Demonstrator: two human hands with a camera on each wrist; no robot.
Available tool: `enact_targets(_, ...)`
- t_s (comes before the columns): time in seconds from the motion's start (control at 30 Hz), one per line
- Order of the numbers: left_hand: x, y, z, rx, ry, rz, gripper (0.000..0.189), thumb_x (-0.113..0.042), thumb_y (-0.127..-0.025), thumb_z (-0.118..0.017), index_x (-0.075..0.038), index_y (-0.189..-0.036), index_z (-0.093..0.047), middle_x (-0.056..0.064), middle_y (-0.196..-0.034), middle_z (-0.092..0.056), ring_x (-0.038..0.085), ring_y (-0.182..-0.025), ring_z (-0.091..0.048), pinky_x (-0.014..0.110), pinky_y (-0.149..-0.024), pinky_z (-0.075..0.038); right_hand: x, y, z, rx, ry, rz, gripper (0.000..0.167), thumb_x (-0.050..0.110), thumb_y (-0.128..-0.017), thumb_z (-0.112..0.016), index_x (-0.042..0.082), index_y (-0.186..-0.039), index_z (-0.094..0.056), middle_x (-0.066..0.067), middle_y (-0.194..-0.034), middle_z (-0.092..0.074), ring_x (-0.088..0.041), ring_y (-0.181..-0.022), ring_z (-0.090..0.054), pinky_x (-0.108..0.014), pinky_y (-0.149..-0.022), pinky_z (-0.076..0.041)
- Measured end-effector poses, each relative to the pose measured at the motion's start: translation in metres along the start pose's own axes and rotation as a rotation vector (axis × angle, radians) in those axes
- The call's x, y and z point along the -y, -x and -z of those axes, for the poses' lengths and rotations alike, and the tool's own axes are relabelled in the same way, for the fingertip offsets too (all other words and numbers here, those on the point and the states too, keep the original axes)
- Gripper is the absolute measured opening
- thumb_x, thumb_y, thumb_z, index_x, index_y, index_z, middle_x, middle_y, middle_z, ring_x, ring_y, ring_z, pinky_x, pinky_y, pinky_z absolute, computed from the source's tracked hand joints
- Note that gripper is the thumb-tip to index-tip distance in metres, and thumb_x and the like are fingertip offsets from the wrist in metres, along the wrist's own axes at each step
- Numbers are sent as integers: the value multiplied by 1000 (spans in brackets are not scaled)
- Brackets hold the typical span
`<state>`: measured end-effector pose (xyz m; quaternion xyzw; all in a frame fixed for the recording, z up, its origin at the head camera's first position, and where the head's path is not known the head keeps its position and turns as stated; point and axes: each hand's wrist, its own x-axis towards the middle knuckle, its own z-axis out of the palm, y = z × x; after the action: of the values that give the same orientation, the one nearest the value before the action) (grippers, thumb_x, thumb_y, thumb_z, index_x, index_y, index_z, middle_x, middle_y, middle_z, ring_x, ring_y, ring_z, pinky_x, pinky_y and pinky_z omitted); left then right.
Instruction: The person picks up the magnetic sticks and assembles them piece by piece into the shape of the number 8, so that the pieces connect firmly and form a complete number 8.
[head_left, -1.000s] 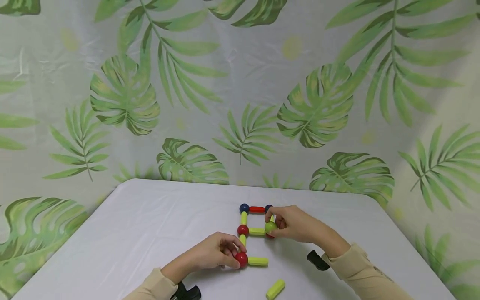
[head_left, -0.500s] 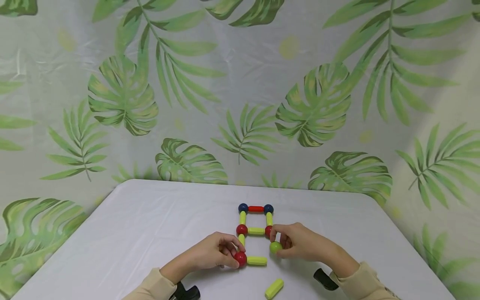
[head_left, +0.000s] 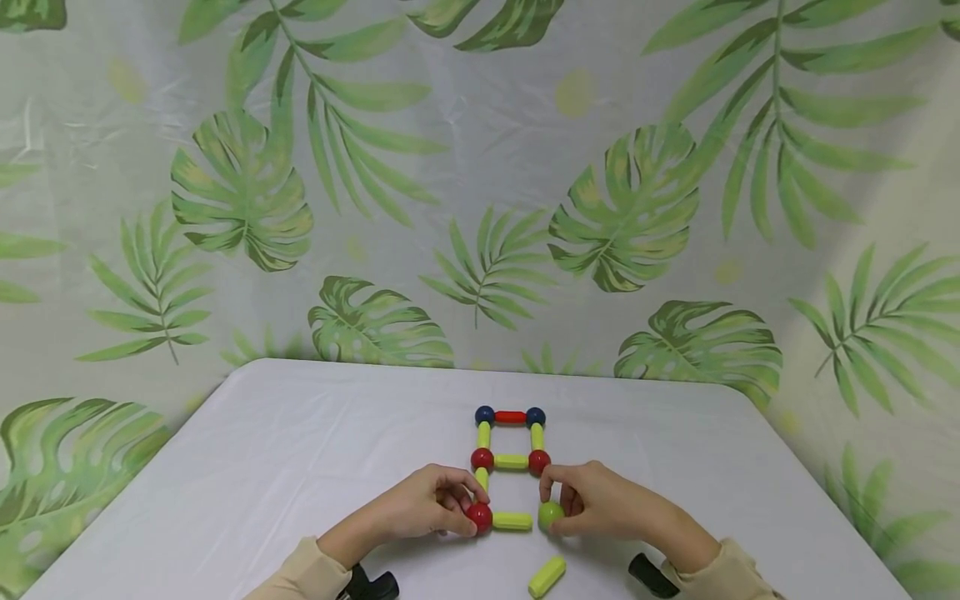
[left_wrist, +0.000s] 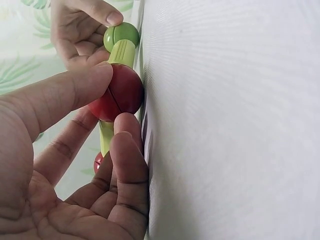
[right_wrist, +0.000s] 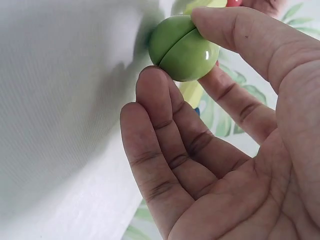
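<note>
My left hand (head_left: 429, 502) pinches a glossy red ball (head_left: 479, 518) at the near left corner of a ball-and-rod frame on the table. A yellow-green rod (head_left: 513, 522) runs rightward from this ball. Just past the rod's free end, my right hand (head_left: 603, 502) holds a green ball (head_left: 551, 516) between thumb and fingers, with a narrow gap in the head view. The right wrist view shows the thumb on top of that ball, a seam crossing it. Farther back are two red balls (head_left: 539, 462), two dark blue balls (head_left: 536, 417), a red rod (head_left: 511, 417) and more yellow-green rods (head_left: 512, 462).
One loose yellow-green rod (head_left: 547, 577) lies near the front of the white table (head_left: 337, 442). Black wrist-worn pieces (head_left: 653, 575) show beside both sleeves. A leaf-patterned cloth (head_left: 495, 167) hangs behind the table.
My right hand has brought the green ball from beside the middle right red ball toward me, to the near rod's free end. The left hand keeps its hold on the red ball.
</note>
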<state>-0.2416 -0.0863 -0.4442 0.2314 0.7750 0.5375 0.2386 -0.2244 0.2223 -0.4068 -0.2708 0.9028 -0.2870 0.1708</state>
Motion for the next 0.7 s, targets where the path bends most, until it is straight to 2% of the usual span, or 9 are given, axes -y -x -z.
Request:
enact_targets(0.4,-1,0,-1,1,-4,-5,30,-2,-90,-84,-10,-118,-78,3,-92,-69,15,-77,-56,23,-64,-47,1,1,-6,-2,-34,10,29,22,-90,-86,22,-108,-64,6,-77,-63,-6,-66,-55,-21,-62,-46)
enact_targets(0.7,1,-1,0,-2,-9,-3,30,-1,-89,-84,-12,-117,-78,2,-93,-70,15,-76,-57,23,-62,-48,3,-1,-6,-3,-31,50,27,25,-92,-86,22,-107,-63,9,-76,-62,-1,-65,-53,-18,-62,-45)
